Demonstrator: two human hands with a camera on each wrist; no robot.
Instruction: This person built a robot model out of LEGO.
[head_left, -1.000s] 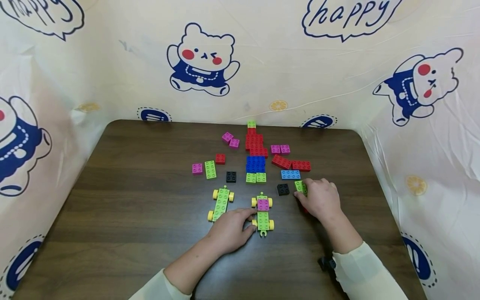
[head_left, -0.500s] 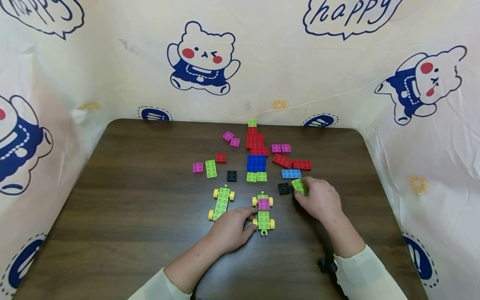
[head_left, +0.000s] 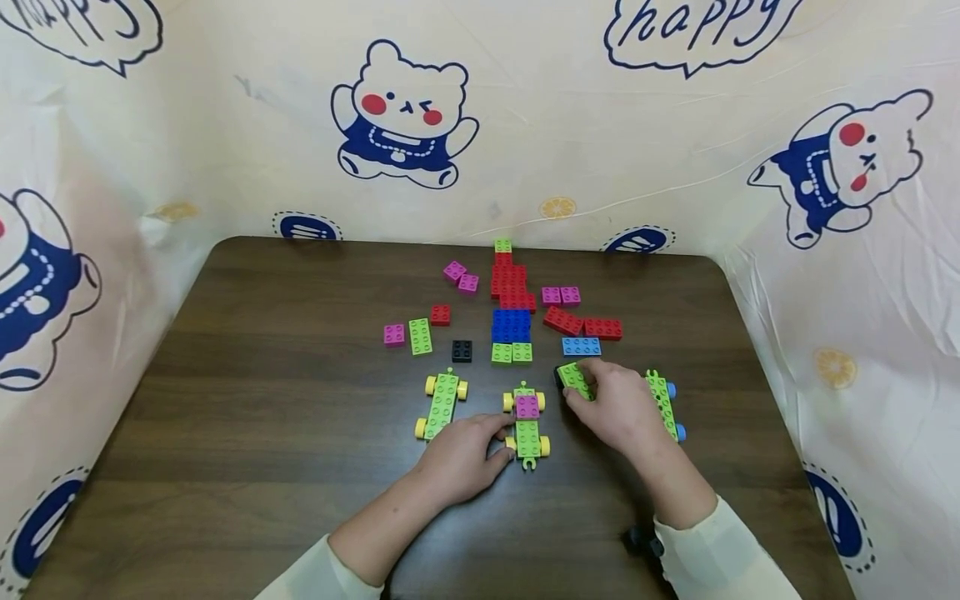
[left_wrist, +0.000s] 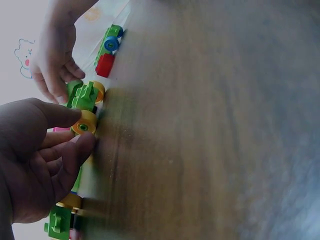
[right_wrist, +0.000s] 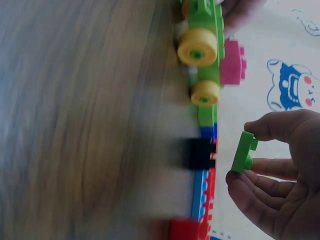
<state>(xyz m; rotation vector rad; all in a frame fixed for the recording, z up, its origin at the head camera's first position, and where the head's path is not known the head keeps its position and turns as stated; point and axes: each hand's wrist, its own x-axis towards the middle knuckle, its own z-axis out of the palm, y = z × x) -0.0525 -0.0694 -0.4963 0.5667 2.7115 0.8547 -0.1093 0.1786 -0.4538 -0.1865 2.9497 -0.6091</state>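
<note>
My right hand (head_left: pixel 618 408) pinches a green building brick (head_left: pixel 573 379) between thumb and fingers. In the right wrist view that brick (right_wrist: pixel 243 151) is tilted, apart from the tabletop. Seen from the head, it overlaps a black brick (head_left: pixel 558 377), mostly hidden. My left hand (head_left: pixel 461 458) holds the side of a green toy car (head_left: pixel 527 437) with yellow wheels and a pink brick (head_left: pixel 527 407) on top. In the left wrist view, thumb and finger sit around one yellow wheel (left_wrist: pixel 84 123). A second yellow-wheeled car (head_left: pixel 442 404) stands to its left, partly behind the left hand.
A green car with blue wheels (head_left: pixel 662 400) stands beyond the right wrist, partly hidden. Behind the hands lie blue bricks (head_left: pixel 512 326), red bricks (head_left: pixel 602 329), a light blue brick (head_left: pixel 581 347) and several pink ones. A patterned sheet (head_left: pixel 525 125) borders the dark table (head_left: pixel 262 467).
My right hand has moved left with the green brick, which now overlaps the black brick. The blue-wheeled car has come into sight behind it. My left hand stays in place.
</note>
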